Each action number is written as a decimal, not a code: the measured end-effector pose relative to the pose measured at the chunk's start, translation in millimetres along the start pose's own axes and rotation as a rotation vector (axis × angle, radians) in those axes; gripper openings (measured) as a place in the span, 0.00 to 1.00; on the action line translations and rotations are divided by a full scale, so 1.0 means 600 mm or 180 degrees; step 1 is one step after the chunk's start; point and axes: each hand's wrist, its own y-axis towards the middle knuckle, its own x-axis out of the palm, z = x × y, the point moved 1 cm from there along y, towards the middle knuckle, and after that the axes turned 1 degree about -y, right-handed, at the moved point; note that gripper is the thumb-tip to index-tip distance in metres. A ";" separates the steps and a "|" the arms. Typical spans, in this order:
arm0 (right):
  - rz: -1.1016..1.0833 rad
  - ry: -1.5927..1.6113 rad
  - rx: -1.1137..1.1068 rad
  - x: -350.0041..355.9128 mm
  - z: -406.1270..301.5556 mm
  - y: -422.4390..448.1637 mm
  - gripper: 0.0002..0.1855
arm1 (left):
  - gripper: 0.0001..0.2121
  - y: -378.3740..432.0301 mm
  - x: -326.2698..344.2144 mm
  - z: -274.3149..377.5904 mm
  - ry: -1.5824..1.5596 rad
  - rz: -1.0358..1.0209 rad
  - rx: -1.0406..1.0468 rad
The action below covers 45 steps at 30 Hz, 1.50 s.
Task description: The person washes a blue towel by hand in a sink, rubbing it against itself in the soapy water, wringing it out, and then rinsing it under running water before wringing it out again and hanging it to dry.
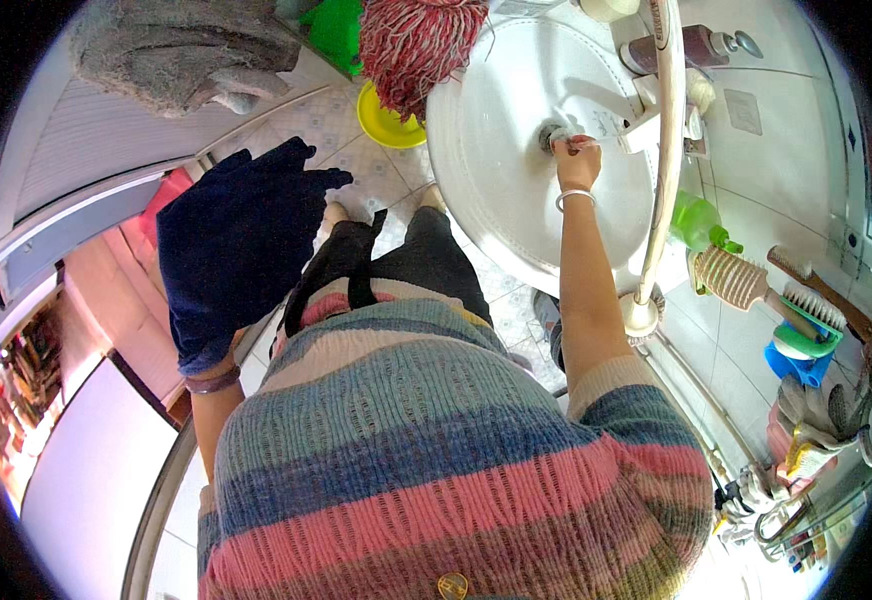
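Note:
My right hand [578, 161], with a white bangle at the wrist, reaches into a white washbasin [496, 180]. Its fingers are bent around something pale and small beside the drain [551, 136]; water seems to run over it from the white faucet [640, 133], and its kind cannot be told. A dark navy cloth [237, 240] covers my left hand and hangs out to the left, away from the basin. The fingers of that hand are hidden under the cloth.
A red-and-white string mop head [421, 52] hangs at the basin's far left edge, above a yellow basin [387, 120]. A pale curved pipe [668, 150] crosses the basin's right side. Along the right wall are a pump bottle [676, 51], a green bottle [695, 220], a hairbrush [732, 277] and gloves [807, 427].

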 end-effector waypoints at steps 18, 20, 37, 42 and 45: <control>-0.0463 -0.1322 -0.1156 0.004 -0.013 -0.069 0.16 | 0.21 0.007 0.004 0.009 0.0023 -0.0005 0.0028; -0.0638 -0.1282 -0.0962 0.020 0.004 -0.061 0.16 | 0.21 0.015 0.011 0.011 0.0010 -0.0024 0.0047; -0.2229 0.2560 -0.1789 -0.111 -0.353 -0.172 0.31 | 0.21 0.049 0.000 0.059 -0.0083 -0.0004 0.0686; -0.2881 0.3904 -0.0913 -0.139 -0.373 -0.221 0.16 | 0.21 0.106 0.066 0.162 -0.0100 -0.0490 0.1635; -0.1873 0.4919 -0.0160 -0.208 -0.306 -0.213 0.19 | 0.21 0.134 0.108 0.234 0.0003 -0.0892 0.2295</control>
